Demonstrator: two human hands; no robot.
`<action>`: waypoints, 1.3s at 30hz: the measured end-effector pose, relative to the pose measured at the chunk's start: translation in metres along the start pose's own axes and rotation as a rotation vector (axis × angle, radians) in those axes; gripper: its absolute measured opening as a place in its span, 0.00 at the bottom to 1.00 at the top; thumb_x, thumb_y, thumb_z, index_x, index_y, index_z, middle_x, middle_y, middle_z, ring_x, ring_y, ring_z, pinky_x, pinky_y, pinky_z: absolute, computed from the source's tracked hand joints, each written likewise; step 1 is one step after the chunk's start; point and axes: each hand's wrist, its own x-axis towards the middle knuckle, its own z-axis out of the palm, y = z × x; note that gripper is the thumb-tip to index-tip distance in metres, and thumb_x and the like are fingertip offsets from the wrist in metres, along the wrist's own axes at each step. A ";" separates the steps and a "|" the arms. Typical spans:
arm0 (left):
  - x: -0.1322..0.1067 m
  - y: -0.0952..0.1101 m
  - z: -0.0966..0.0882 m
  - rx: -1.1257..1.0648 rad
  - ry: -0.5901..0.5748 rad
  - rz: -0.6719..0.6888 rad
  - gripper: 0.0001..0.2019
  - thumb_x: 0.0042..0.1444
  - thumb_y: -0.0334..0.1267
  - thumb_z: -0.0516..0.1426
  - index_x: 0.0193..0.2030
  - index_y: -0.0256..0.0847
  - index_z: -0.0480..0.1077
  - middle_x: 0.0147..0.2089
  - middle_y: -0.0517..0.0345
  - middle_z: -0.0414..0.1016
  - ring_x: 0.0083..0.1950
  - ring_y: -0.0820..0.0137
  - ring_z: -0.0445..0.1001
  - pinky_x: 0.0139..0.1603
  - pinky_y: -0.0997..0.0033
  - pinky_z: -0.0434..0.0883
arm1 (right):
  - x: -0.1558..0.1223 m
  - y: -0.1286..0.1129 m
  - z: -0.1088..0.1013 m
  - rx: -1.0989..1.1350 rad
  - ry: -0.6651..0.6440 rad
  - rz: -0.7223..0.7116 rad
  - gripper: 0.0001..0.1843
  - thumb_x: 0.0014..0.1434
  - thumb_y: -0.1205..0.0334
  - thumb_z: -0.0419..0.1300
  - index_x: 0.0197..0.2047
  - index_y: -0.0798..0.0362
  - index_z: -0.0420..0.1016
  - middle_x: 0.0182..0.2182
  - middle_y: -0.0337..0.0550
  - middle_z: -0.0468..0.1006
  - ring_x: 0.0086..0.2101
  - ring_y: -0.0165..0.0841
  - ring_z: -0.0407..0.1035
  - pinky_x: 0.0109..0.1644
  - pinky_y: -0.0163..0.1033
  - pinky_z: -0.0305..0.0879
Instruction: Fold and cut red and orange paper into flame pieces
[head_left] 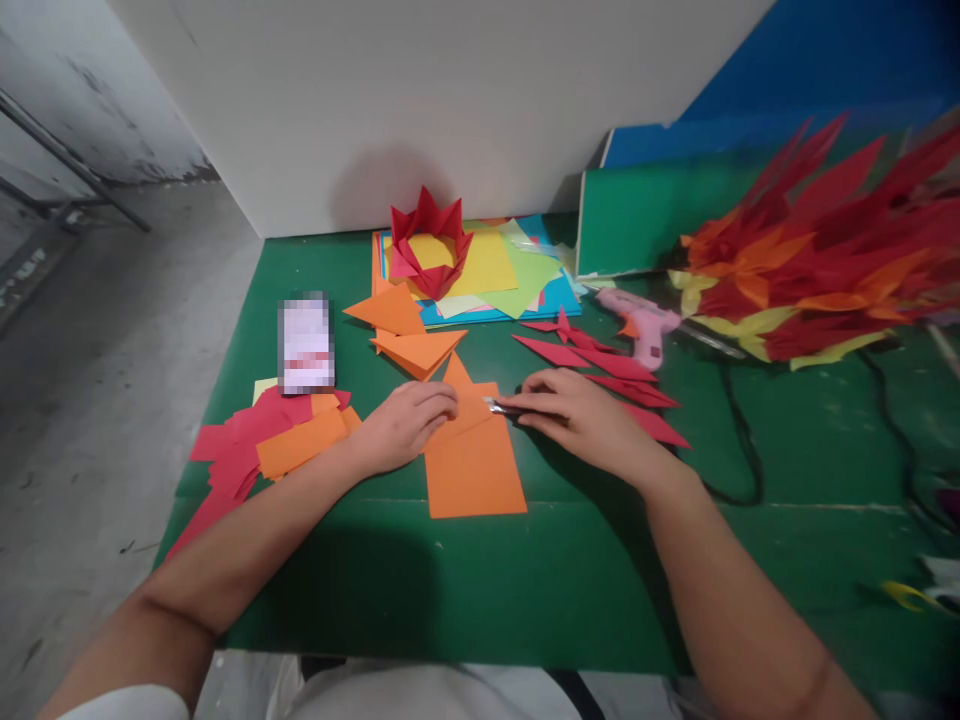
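Observation:
My right hand (pixel 566 412) is closed round a slim dark tool with a silvery blade (pixel 493 406), which looks like a craft knife. Its tip lies at the side of an orange paper sheet (pixel 475 478) that has a fold across it and a pointed top. My left hand (pixel 411 420) has its fingers curled and pressed down on the left side of that sheet. Just beyond the sheet are several folded orange paper triangles (pixel 397 308). Close to my right hand lie several folded red paper spikes (pixel 551 352).
A red folded-paper ring (pixel 429 245) rests on coloured sheets (pixel 487 265). Red and orange offcuts (pixel 247 440) and a blurred phone (pixel 306 345) sit left. On the right are a pink glue gun (pixel 637 320), its black cord (pixel 754 450) and a large flame-like paper cluster (pixel 810 255).

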 end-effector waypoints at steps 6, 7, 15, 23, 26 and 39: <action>-0.001 -0.004 0.004 0.032 0.025 0.046 0.16 0.62 0.25 0.43 0.50 0.37 0.66 0.53 0.48 0.73 0.55 0.65 0.71 0.55 0.57 0.69 | -0.002 0.004 -0.001 -0.039 0.027 -0.042 0.16 0.65 0.61 0.51 0.49 0.43 0.78 0.37 0.47 0.72 0.38 0.37 0.65 0.40 0.43 0.64; 0.000 -0.003 0.003 0.037 0.018 0.042 0.16 0.61 0.25 0.43 0.51 0.37 0.66 0.53 0.47 0.73 0.55 0.65 0.71 0.56 0.57 0.69 | -0.002 0.005 -0.001 -0.034 0.027 -0.049 0.16 0.65 0.61 0.51 0.49 0.43 0.78 0.37 0.47 0.72 0.38 0.37 0.65 0.40 0.42 0.64; 0.002 -0.001 0.005 0.058 -0.002 0.032 0.19 0.60 0.26 0.43 0.51 0.39 0.68 0.52 0.49 0.74 0.54 0.65 0.72 0.57 0.56 0.69 | -0.004 0.012 0.002 -0.021 0.009 -0.079 0.18 0.66 0.62 0.49 0.50 0.39 0.77 0.38 0.47 0.71 0.39 0.36 0.64 0.40 0.42 0.63; 0.001 -0.010 -0.033 0.363 0.476 -0.282 0.13 0.62 0.37 0.46 0.50 0.43 0.67 0.50 0.50 0.74 0.54 0.58 0.71 0.56 0.48 0.62 | -0.005 0.012 0.002 -0.034 -0.010 -0.080 0.17 0.66 0.61 0.49 0.51 0.40 0.76 0.38 0.48 0.70 0.38 0.36 0.63 0.40 0.42 0.62; -0.004 -0.030 -0.061 0.475 0.743 -0.417 0.13 0.61 0.41 0.48 0.49 0.39 0.65 0.47 0.43 0.71 0.59 0.54 0.64 0.59 0.44 0.57 | -0.004 0.010 0.001 -0.029 -0.012 -0.068 0.17 0.66 0.61 0.50 0.51 0.42 0.76 0.39 0.48 0.70 0.39 0.37 0.63 0.40 0.42 0.63; -0.011 -0.044 -0.067 0.399 0.716 -0.334 0.09 0.64 0.39 0.47 0.49 0.46 0.62 0.49 0.50 0.68 0.56 0.61 0.64 0.53 0.46 0.64 | -0.004 0.011 0.002 -0.008 -0.017 -0.048 0.17 0.66 0.61 0.50 0.51 0.41 0.76 0.39 0.48 0.70 0.39 0.37 0.63 0.39 0.41 0.63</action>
